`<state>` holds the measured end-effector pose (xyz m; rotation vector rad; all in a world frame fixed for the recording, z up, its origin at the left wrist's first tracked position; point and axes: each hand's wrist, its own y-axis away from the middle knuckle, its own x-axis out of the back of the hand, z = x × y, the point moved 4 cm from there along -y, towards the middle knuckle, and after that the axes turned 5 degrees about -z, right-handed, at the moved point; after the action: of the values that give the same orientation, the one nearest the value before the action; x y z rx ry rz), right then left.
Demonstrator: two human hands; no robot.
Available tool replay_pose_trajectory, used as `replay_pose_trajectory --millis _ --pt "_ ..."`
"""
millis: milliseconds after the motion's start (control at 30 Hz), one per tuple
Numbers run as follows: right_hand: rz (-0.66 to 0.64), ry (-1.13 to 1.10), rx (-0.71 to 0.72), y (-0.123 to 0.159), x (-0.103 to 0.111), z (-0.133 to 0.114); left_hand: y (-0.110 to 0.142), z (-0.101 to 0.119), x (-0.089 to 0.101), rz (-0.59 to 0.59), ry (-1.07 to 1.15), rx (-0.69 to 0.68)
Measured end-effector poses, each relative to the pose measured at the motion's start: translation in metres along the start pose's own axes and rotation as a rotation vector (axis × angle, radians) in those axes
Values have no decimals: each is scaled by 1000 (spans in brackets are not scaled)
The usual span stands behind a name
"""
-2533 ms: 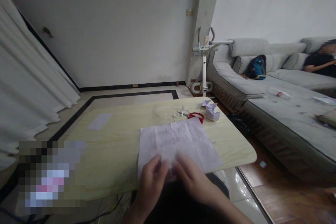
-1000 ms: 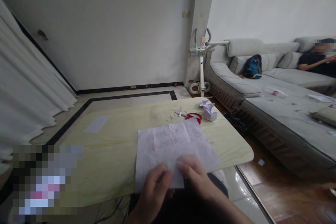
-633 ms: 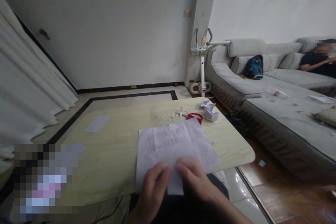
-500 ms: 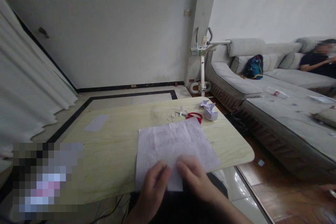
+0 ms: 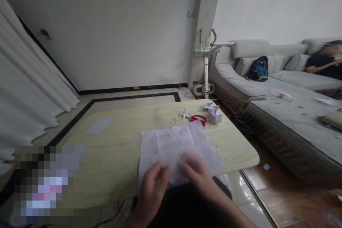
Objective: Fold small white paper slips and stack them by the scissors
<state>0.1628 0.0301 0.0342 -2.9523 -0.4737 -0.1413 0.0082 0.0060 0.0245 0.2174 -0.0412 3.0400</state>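
A creased printed sheet of paper (image 5: pixel 160 146) lies at the near edge of the table. Above its lower part, my left hand (image 5: pixel 157 180) is closed, thumb against the curled fingers, on what looks like pale paper. My right hand (image 5: pixel 196 172) is just to the right over the same sheet. Its fingers are curled inward but smeared by motion, and their grip does not show. Pale paper is visible between the two hands; its lower edge is blurred. Red-handled scissors (image 5: pixel 198 119) lie just past the sheet's far corner.
Folded pale paper (image 5: pixel 214 114) stands by the scissors, with thin paper scraps (image 5: pixel 175 119) to their left. Another small sheet (image 5: pixel 99 125) lies far left on the wooden table (image 5: pixel 112 156). A sofa (image 5: pixel 283 103) with a backpack (image 5: pixel 259 68) and a seated person is at right.
Both hands have shifted slightly upward over the sheet. The strip of paper that hung below the hands no longer shows there. The things on the table have stayed put.
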Motion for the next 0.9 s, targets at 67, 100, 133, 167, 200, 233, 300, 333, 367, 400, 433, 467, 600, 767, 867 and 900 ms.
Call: replay_pose_trajectory --millis 67,100,133,167,200,233,300,333,367,400,433,467,600,767,867,900 --pt "-31 -15 -46 1 -2 3 -1 0 3 48 43 -6" --pt "-46 -20 -64 1 -2 3 -2 0 4 71 59 -7" --pt "-56 -24 -79 2 -3 3 -2 0 5 95 73 0" --pt "-59 -26 -88 2 -3 3 -3 0 6 109 84 9" --pt "-54 -26 -96 3 -2 2 -4 0 7 116 91 22" --pt "-44 -26 -101 3 -2 2 -4 0 8 117 95 37" --pt "-31 -31 -110 4 -1 0 -5 0 9 114 100 56" --pt "-34 -35 -116 4 -2 0 -5 0 9 109 102 58" --pt "-38 -37 -122 3 -2 0 -5 1 9 107 105 57" --pt "-43 -35 -129 3 -2 1 -5 1 9 107 106 56" --pt "-48 -29 -136 3 -3 1 -5 1 8 103 106 52" --pt "-55 -22 -142 2 -3 2 -4 1 8 95 102 44" --pt "-88 21 -133 2 -3 3 -3 3 6 57 72 3" --pt "-48 100 -89 4 -2 -2 -4 7 8 102 15 -23" --pt "-32 146 -59 5 -2 -4 -5 9 11 115 -60 -82" --pt "-28 164 -49 5 -2 -4 -6 10 12 120 -94 -116"
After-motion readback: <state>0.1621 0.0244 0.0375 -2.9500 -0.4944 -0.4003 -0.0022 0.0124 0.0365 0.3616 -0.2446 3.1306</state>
